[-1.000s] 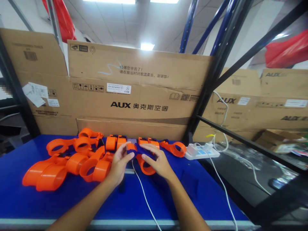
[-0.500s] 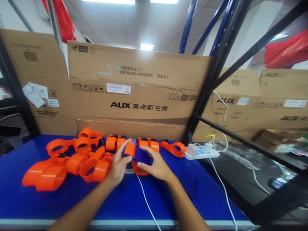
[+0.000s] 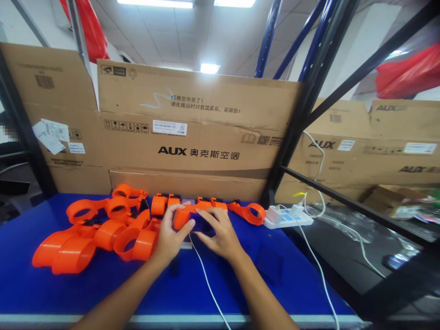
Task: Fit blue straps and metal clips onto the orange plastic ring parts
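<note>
Both hands hold one orange and dark blue plastic device [image 3: 187, 215] just above the blue table [image 3: 103, 284]. My left hand [image 3: 170, 238] grips its left end, thumb against the orange part. My right hand [image 3: 220, 233] has fingers curled over the device's dark right part. A white cable [image 3: 206, 279] runs from under the hands toward the table's front edge. More orange ring-shaped devices [image 3: 103, 229] lie in a pile just left of my left hand.
Further orange devices [image 3: 240, 211] lie in a row along the back by large cardboard boxes [image 3: 192, 128]. A white power strip [image 3: 288, 215] with cables sits at the table's right edge. A dark metal rack post [image 3: 302, 105] stands behind it.
The device has been turned in my hands: the orange ring that hung below them is no longer seen, and the hands have drawn slightly closer over the device.
</note>
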{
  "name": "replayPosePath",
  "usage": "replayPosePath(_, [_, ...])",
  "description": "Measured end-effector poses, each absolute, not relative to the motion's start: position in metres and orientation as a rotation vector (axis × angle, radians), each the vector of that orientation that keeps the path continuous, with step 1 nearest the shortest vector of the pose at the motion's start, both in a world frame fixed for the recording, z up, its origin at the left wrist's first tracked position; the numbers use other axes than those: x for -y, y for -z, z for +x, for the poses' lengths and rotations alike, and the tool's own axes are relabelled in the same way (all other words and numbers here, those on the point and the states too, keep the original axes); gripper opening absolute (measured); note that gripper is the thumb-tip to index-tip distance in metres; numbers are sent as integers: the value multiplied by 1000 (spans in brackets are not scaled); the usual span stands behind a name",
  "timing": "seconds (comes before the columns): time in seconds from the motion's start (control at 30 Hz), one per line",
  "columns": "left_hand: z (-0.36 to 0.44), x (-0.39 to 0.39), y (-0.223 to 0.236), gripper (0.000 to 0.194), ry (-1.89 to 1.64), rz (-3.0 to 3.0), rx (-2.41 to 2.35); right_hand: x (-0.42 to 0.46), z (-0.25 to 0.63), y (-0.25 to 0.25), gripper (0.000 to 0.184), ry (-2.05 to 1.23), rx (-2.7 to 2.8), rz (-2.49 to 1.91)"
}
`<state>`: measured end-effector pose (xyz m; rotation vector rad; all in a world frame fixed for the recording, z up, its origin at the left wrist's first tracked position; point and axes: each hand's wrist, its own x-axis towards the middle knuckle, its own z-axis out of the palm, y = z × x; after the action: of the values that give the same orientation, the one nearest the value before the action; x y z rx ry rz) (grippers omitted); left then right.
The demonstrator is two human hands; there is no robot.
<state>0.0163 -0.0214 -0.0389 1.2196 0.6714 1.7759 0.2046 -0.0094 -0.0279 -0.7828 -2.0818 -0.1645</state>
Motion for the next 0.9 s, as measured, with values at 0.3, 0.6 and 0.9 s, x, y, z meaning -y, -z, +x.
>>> replayPosePath(0.3, [17, 21, 39, 37, -1745, 1213, -692, 9, 204, 29, 62, 187, 2080, -783])
replayPosePath(0.6, [16, 20, 40, 37, -1749, 1187, -704, 8, 204, 32, 65, 180, 2083, -783])
replayPosePath(0.9, [14, 15, 45, 37, -1781, 1285, -782, 9, 203, 33, 64, 160, 2103, -797])
